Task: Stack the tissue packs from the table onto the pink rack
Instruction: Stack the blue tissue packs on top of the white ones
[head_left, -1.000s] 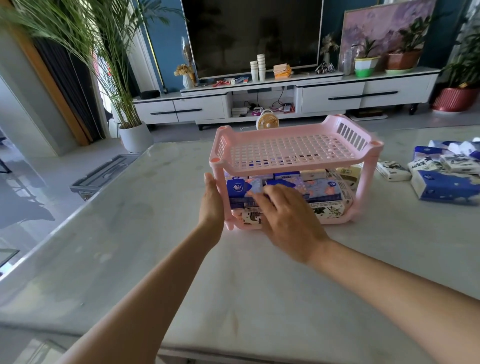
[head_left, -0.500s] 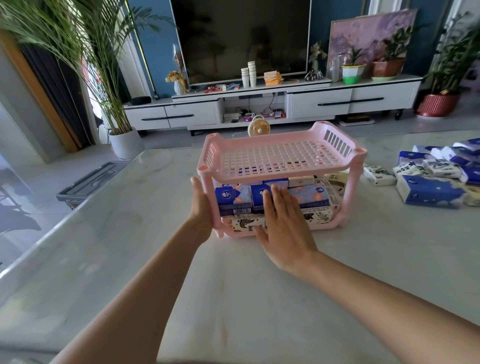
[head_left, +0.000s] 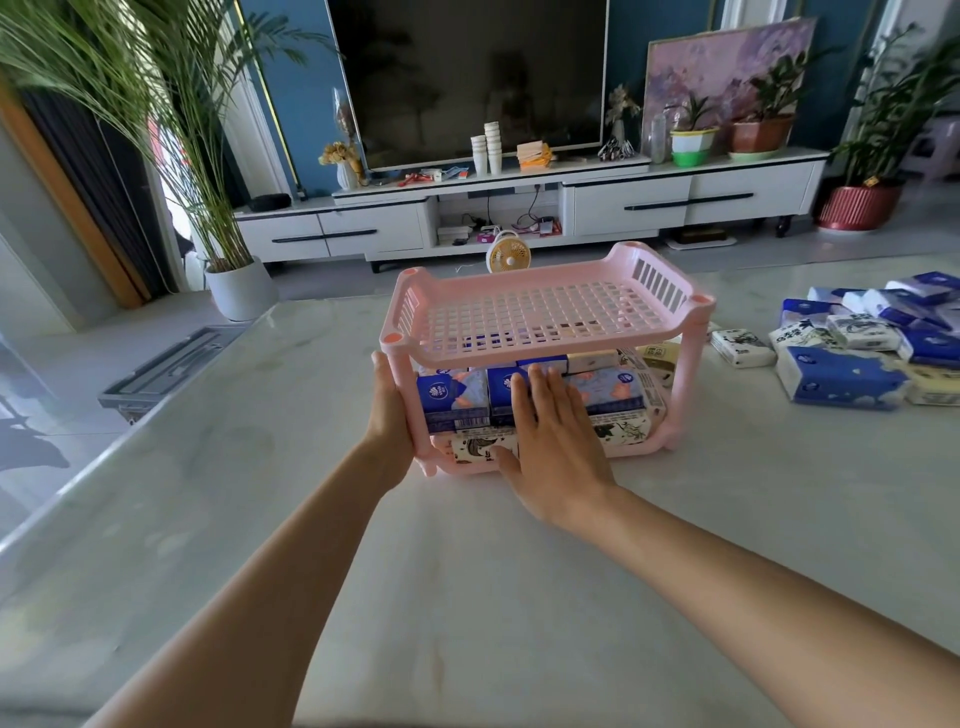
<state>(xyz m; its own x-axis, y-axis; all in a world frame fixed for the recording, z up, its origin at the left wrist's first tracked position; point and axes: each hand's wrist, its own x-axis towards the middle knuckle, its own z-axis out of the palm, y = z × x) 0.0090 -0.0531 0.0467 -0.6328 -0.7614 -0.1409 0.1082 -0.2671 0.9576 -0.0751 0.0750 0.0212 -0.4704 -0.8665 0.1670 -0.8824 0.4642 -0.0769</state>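
Left grip: released, palm flat against the near-left post of the pink rack. Rack stands mid-table. Top tier bare. Lower tier packed with stacked tissue packs. Right grip: released, fingers straight, pressed flat on the front of those packs. Far right, a loose pile of packs on the table, well apart from the rack.
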